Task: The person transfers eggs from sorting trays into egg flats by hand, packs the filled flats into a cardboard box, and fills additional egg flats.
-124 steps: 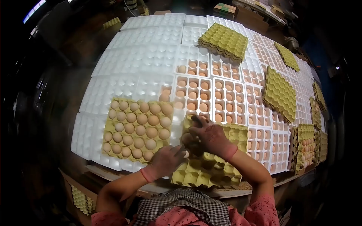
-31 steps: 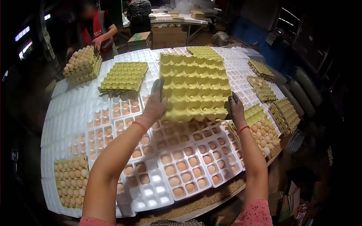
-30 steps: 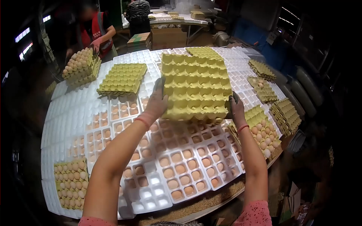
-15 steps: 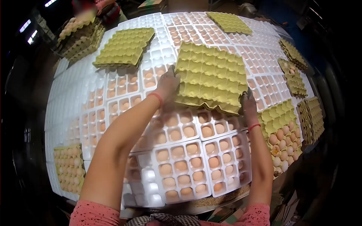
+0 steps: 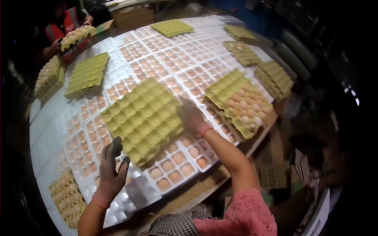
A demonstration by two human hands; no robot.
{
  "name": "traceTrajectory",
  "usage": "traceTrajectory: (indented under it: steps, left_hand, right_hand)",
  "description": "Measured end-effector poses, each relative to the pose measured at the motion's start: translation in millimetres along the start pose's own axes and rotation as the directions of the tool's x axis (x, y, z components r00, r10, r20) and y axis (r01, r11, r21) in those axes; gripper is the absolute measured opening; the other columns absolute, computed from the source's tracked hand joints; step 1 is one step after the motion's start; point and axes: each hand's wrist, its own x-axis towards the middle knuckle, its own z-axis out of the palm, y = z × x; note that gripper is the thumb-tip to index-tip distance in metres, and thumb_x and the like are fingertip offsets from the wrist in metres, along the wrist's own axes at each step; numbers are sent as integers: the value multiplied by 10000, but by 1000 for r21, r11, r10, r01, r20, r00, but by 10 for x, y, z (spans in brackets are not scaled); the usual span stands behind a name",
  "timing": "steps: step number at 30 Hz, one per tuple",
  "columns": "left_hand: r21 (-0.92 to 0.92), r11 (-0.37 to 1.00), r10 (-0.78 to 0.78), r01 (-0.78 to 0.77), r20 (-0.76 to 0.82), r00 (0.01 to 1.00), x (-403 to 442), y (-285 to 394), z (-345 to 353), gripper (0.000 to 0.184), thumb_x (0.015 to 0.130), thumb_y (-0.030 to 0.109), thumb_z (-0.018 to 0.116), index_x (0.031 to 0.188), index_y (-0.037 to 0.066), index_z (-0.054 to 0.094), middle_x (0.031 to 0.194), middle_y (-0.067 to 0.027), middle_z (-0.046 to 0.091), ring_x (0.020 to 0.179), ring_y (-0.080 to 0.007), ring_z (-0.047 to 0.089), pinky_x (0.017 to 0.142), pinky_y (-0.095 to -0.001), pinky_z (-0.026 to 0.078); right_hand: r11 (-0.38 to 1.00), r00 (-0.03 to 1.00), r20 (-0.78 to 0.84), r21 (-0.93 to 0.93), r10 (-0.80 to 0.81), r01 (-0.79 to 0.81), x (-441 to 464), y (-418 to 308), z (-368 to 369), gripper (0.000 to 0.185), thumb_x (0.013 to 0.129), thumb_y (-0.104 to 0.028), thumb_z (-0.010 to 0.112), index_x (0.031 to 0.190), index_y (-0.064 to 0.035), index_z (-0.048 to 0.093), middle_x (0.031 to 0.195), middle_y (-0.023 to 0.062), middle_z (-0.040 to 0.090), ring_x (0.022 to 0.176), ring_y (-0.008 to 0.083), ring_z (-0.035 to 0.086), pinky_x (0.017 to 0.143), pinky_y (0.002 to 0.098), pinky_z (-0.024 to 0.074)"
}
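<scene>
A yellow-green egg tray (image 5: 143,118), with its cups bare, lies at a slant over white plastic trays (image 5: 193,167) filled with brown eggs. My left hand (image 5: 111,169), in a dark glove, is beside the egg tray's lower left side, fingers apart and holding nothing. At the tray's right edge is my right hand (image 5: 191,117), also gloved. Motion blurs its fingers, and I cannot tell whether it touches the tray.
To the right, a stack of egg trays (image 5: 224,91) bears loose eggs (image 5: 252,106). Other egg trays lie at the back left (image 5: 87,74) and far side (image 5: 172,27). A tray of eggs (image 5: 67,198) stands front left. A person in a red vest (image 5: 71,19) holds eggs.
The egg tray that both hands held has come down onto the white trays. My left hand has let go and drawn back toward me. The view has swung right.
</scene>
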Motion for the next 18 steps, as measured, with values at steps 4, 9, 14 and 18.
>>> traceTrajectory:
  steps: [4,9,14,18]
  left_hand:
    - [-340,499,862,-797,106,495,172,1369,-57,164,829,104,645,973,28,657,941,-100,668,881,-260,675,781,-376,546]
    - [4,58,973,-998,-226,55,18,2095,471,183,880,170,607,1010,52,661,937,-57,656,845,-231,646,735,-315,542]
    - [-672,177,779,-719,-350,520,22,2537,938,159,742,178,678,861,89,623,783,-51,631,762,-321,664,802,-444,602]
    - [-829,104,910,-549,-144,390,598,2732,1817,226,752,175,688,935,76,601,825,-65,634,791,-314,665,814,-434,593]
  right_hand:
    - [979,985,-159,-199,-70,38,-307,-151,-383,513,932,-407,576,1363,-144,485,1309,179,564,1159,398,564,999,460,450]
    - [946,837,-494,-316,-235,79,-540,577,-1532,434,874,-248,687,1259,-91,561,1231,173,625,1125,348,603,976,409,479]
    - [762,560,-771,-157,303,-629,-908,2412,-2585,645,895,-455,640,1382,-70,467,1283,249,565,1202,370,552,1001,434,448]
    - [686,345,-646,396,681,-610,-1029,5042,-3310,802,902,-595,575,1465,-59,375,1439,274,427,1288,386,481,1037,450,416]
